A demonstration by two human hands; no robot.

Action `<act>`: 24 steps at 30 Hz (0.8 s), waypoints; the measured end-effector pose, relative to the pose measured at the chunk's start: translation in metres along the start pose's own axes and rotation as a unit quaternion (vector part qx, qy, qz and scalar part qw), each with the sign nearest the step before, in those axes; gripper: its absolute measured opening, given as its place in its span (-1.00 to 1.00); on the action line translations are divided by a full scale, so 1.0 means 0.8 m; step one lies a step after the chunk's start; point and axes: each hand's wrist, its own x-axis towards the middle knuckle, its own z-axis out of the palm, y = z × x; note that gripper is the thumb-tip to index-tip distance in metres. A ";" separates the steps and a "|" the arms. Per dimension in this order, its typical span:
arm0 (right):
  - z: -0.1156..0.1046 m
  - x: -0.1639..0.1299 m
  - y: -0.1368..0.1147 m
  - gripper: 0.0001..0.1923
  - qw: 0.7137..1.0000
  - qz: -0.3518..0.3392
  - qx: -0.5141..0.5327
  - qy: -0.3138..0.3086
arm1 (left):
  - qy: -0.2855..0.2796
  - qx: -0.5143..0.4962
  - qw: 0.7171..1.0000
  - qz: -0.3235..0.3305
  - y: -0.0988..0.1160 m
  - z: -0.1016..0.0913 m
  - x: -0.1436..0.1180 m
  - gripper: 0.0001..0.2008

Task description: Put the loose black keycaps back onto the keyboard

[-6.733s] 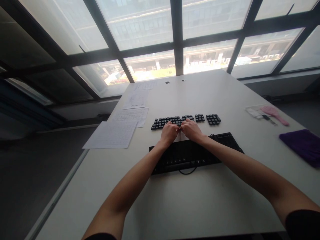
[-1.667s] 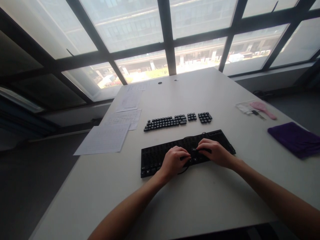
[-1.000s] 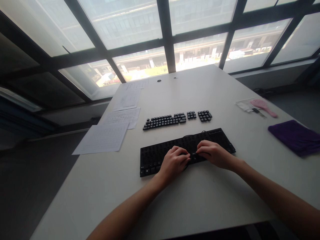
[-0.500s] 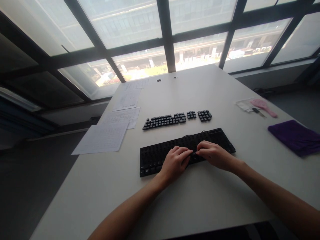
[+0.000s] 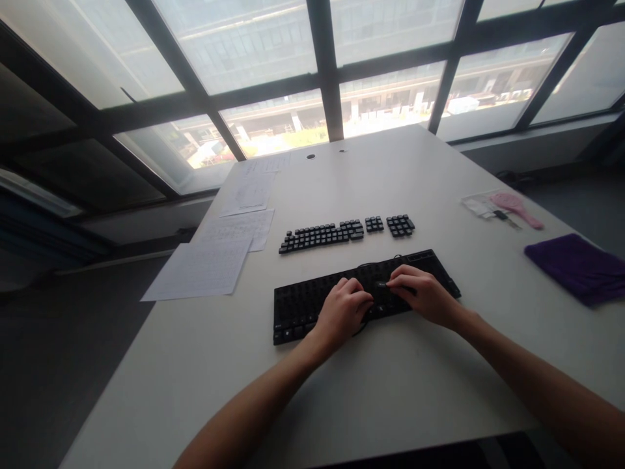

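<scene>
A black keyboard base (image 5: 297, 309) with its keys taken off lies in front of me on the white table (image 5: 371, 391). Its cable (image 5: 367, 266) loops over the back edge. Rows of loose black keycaps (image 5: 322, 236) are laid out just beyond it, in three groups. My left hand (image 5: 342, 312) rests with curled fingers on the middle of the base. My right hand (image 5: 424, 296) is beside it, fingertips pinched on a small keycap (image 5: 381, 284) that sits on the base. The two hands almost touch.
Printed paper sheets (image 5: 202, 267) lie at the left, some running back toward the window. At the right edge are a purple cloth (image 5: 576, 267), a pink brush (image 5: 515, 208) and a small clear bag (image 5: 476, 205). Large windows stand behind the table.
Several seconds ago both hands were at the keycap rows; they have come back to the keyboard base. In the last second the fingers shifted slightly toward the base's far edge.
</scene>
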 end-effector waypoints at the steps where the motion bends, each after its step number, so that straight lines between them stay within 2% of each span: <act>1: 0.000 0.000 0.000 -0.85 1.000 0.001 -0.002 0.004 | -0.010 0.014 1.000 0.000 0.003 -0.001 0.004 -0.91; 6: -0.007 0.001 0.001 -0.86 1.000 0.007 -0.005 0.030 | -0.061 0.089 0.994 0.001 0.020 -0.005 0.021 -0.91; 10: -0.010 0.001 0.001 -0.86 0.999 0.008 0.001 0.039 | -0.097 0.130 0.986 -0.025 0.031 -0.008 0.029 -0.88; 18: -0.011 0.000 0.001 -0.86 0.999 0.004 0.011 0.031 | -0.153 0.166 0.971 -0.076 0.043 -0.008 0.048 -0.92; 24: -0.013 0.000 0.003 -0.87 0.999 0.002 0.010 0.037 | -0.192 0.151 0.967 -0.068 0.043 -0.015 0.058 -0.89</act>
